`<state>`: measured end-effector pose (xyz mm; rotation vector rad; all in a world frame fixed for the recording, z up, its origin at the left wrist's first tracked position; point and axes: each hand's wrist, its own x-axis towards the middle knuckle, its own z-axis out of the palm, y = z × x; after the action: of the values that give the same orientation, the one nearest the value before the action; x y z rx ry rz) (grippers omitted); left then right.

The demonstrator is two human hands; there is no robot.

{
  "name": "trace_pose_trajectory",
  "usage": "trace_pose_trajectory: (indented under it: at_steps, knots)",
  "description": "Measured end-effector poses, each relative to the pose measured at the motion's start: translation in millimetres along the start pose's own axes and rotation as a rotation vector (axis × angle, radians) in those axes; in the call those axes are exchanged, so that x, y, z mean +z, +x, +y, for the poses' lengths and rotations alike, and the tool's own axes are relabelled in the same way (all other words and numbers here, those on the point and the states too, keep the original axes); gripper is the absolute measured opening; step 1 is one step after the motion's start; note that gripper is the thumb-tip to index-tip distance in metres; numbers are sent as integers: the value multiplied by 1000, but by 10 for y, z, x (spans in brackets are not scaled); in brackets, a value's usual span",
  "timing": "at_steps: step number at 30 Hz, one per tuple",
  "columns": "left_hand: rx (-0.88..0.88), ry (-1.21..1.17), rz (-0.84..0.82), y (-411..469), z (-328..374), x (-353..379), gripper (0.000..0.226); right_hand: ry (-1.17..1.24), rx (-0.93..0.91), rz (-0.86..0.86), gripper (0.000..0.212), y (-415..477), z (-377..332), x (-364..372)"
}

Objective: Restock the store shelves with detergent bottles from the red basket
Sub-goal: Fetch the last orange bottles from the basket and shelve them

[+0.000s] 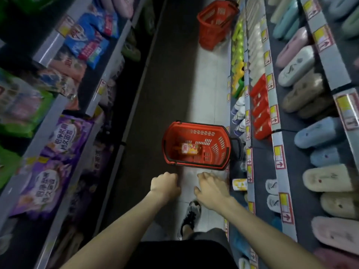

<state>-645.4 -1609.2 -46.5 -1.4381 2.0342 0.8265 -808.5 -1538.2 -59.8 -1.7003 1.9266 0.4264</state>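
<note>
The red basket (196, 131) stands on the aisle floor (171, 94), close against the foot of the right-hand shelves (252, 191). 1 detergent bottle (191, 148), orange and yellow with a white label, lies on its side on the basket bottom.

Both arms reach forward and down, and both hands hover over the floor just short of the basket's near rim, touching nothing. The left hand (165, 184) has its fingers tucked under into a loose fist and holds nothing. The right hand (210, 186) is wider, with bent fingers spread, thumb out, and also empty.

A yellow-and-white bottle (240, 184) sits on the bottom shelf just beside the right hand. Above it, rows of slippers (328, 177) fill the upper shelves.

A second red basket (215, 20) stands farther up the aisle. Purple bags (64, 133) line the shelves on the left. A dark shoe (191, 215) shows below the right wrist.
</note>
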Motion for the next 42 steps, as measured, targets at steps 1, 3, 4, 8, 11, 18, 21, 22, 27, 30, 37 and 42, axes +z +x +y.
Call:
trace_pose_trajectory:
  at_steps: [1,3,4,8,11,18,21,22,27,30,37,42]
  knots:
    - [-17,-13,-22,108,33,-17,34,-2,-6,-21,52,123,56,-22]
    - [-43,-45,-56,328,75,-58,36,8,-16,-61,50,379,137,-56]
    - [-50,-61,-67,449,87,-78,37,11,-25,-84,49,511,172,-71]
    - [-63,-93,-74,996,61,-207,37,-11,-65,-181,45,1052,280,-101]
    - [-61,-101,-81,1425,-41,-340,36,-76,-71,-221,45,1466,346,-158]
    - [-104,-215,-181,2255,-367,-531,37,-119,21,-295,39,2337,361,-328]
    - [-118,-231,-205,2553,-448,-569,36,-119,15,-329,42,2711,322,-392]
    - [-122,-241,-209,2633,-469,-575,36,-117,11,-332,42,2814,312,-410]
    - [-141,-293,-220,3164,-523,-516,32,-126,-11,-373,43,3374,380,-378]
    - [-132,-258,-210,3533,-517,-347,31,-161,-64,-387,39,3728,533,-169]
    - [-222,-404,-141,4549,-366,449,38,-83,-1,-377,42,4516,1045,719]
    - [-327,-572,-118,5265,-201,1129,52,44,40,-395,37,5000,1368,1420]
